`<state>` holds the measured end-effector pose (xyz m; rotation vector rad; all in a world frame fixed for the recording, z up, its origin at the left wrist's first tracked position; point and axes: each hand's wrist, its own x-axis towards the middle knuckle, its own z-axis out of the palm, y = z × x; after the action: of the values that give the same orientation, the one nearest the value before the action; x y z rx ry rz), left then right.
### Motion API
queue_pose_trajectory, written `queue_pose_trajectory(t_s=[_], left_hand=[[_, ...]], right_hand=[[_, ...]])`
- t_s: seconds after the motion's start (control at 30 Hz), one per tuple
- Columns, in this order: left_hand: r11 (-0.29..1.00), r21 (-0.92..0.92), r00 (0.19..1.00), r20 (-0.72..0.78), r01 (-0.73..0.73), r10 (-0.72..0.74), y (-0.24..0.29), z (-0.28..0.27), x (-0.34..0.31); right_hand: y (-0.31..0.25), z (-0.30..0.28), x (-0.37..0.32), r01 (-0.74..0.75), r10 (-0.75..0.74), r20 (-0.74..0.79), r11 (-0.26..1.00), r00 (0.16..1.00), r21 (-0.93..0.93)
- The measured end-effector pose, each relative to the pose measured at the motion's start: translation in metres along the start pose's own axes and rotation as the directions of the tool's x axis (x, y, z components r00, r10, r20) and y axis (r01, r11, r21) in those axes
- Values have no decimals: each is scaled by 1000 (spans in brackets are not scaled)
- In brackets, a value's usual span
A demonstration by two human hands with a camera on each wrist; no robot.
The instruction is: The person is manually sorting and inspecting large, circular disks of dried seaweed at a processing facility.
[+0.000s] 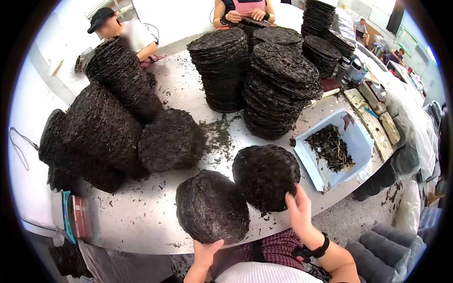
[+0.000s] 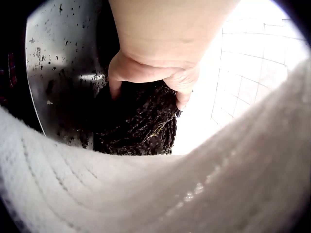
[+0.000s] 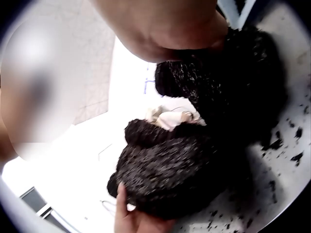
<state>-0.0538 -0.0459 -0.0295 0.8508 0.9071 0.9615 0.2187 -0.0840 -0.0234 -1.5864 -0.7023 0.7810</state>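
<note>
Near the table's front edge, my left hand (image 1: 205,253) holds a thick stack of round dark seaweed sheets (image 1: 212,207) by its near side. In the left wrist view, thumb and fingers spread over both sides of that stack (image 2: 146,124). Just to the right, my right hand (image 1: 300,207) grips the right edge of a second round of dried seaweed (image 1: 266,177), which looks slightly blurred. The right wrist view has this seaweed dark under my palm (image 3: 194,34), and the left hand's fingers (image 3: 121,199) on the other stack. The right fingertips are partly hidden.
Tall seaweed stacks lean at the left (image 1: 101,127) and stand at the back (image 1: 278,85). A light blue dustpan-like tray (image 1: 363,162) with seaweed scraps lies at right. Loose crumbs dot the metal table (image 1: 137,221). Two people sit across the table.
</note>
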Motion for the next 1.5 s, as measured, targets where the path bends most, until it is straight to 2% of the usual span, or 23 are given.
queue_pose_trajectory(t_s=[0.07, 0.13, 0.2, 0.23, 0.33, 0.5, 0.53, 0.63, 0.8, 0.93, 0.97, 1.0, 1.1, 1.2, 1.23, 1.27, 1.33, 1.37, 1.4, 1.47, 1.5], left_hand=[[1000, -13, 1000, -16, 24, -24, -3, -1, 0], [1000, -10, 1000, -1, 19, -19, -4, 1, 3], [1000, 9, 1000, -2, 29, -29, -2, -1, 0], [1000, 16, 1000, -7, 22, -22, 0, 3, 0], [998, 45, 999, 25, 39, -40, 5, 13, 0], [997, 74, 1000, 6, 16, -16, 4, 7, -3], [996, 89, 1000, 8, 22, -23, 3, 4, -7], [992, 128, 1000, 13, 0, -2, -5, -4, -11], [993, 101, 998, 3, 60, -61, 0, -3, -9], [991, 85, 994, 0, 104, -105, 4, -3, -8], [989, 79, 992, -1, 127, -127, 5, -3, -8], [986, 74, 989, -1, 150, -150, 5, -3, -8], [995, 39, 996, 6, 90, -90, -1, -5, -9], [998, -12, 996, -65, 62, -62, 8, 3, -11], [1000, -17, 999, -46, 27, -28, 7, 1, -10], [999, 19, 998, -62, 28, -27, 7, 1, -8], [994, 101, 994, -106, 42, -31, 10, -1, -8], [998, 61, 996, -87, 7, -2, 7, -7, -6], [999, 47, 996, -86, -1, 5, 6, -11, -4], [1000, 13, 996, -82, -17, 18, 4, -15, -3], [1000, 2, 996, -83, -17, 17, 4, -14, -3]], right_hand=[[29, -3, 23, 249, -260, -207, 965, 943, -76], [10, -4, 14, 293, -374, -160, 878, 913, -380], [-7, 9, 0, 439, -413, 150, 826, 898, -354], [-20, 21, -11, 507, -430, 269, 745, 862, -433], [-43, 50, -31, 616, -418, 608, 772, 675, -154], [-37, 70, -36, 577, -398, 666, 814, 630, -59], [-33, 70, -36, 524, -398, 670, 851, 627, 14], [-33, 64, -35, 379, -306, 698, 924, 647, 54], [-27, 63, -35, 292, -278, 703, 951, 654, 105], [-24, 57, -28, 174, -241, 747, 970, 619, 168], [-26, 56, -28, 194, -244, 747, 969, 618, 156], [-28, 57, -30, 258, -266, 731, 958, 628, 126], [-31, 61, -38, 405, -328, 692, 913, 643, 56], [-32, 56, -28, 262, -343, 710, 938, 615, 226], [-37, 49, -24, 154, -299, 720, 953, 626, 261], [-38, 43, -22, 112, -314, 665, 938, 678, 328], [-42, 34, -23, 5, -210, 471, 917, 857, 399], [-35, 23, -21, 6, -155, 393, 935, 906, 354], [-24, 13, -17, 4, -102, 306, 952, 947, 305], [-11, 4, -7, -40, 14, 58, 875, 998, 482], [-3, -1, 2, -32, 48, -19, 863, 999, 503]])
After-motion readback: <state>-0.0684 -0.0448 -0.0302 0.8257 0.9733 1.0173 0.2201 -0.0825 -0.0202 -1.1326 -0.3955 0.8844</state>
